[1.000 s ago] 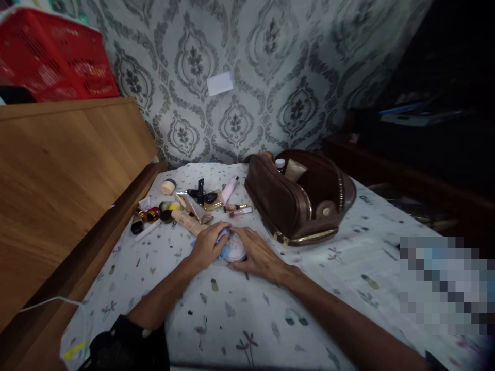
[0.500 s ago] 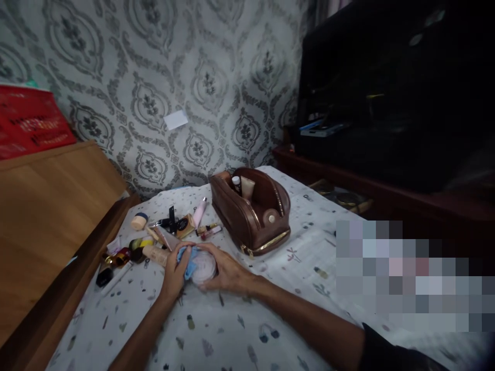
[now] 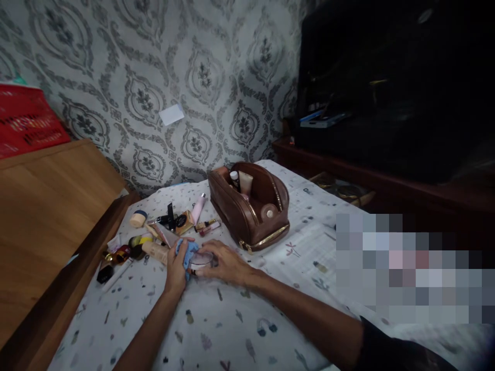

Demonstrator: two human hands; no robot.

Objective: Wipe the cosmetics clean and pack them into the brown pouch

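Observation:
My right hand grips a round, clear-lidded cosmetic jar by its side. A crumpled blue cloth is bunched in my left hand, pressed against the jar's left edge. Just beyond my left hand lie a beige tube and a slanted pinkish tube. Farther back on the patterned sheet stands a brown toiletry bag, unzipped, with a white-capped bottle and a beige tube inside.
Several cosmetics are scattered at the left, among them a round jar with a dark lid, a pink tube and a gold compact. A wooden panel borders the left side, with a red basket above. A dark television stands right.
My view has swung to the right. The jar has been tilted in my right hand so its side shows more, while the blue cloth stays in my left hand against it.

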